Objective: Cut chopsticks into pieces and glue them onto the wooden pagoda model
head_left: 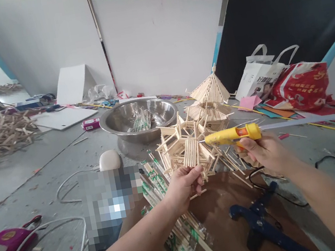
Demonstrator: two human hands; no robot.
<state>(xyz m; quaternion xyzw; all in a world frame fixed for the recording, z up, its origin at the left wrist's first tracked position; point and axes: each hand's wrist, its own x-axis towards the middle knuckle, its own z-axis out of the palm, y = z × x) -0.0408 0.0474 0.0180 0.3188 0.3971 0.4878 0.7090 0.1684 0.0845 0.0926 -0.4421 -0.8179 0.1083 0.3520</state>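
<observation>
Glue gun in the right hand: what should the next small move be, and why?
Probably ease the nozzle slightly leftward onto a stick joint, then squeeze. The right hand holds the yellow glue gun level, its tip right at the stick model, which the left hand grips from below.

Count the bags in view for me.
2: a white bag with handles, standing against the black board, and a red bag lying just right of it. More may be hidden behind them.
</observation>
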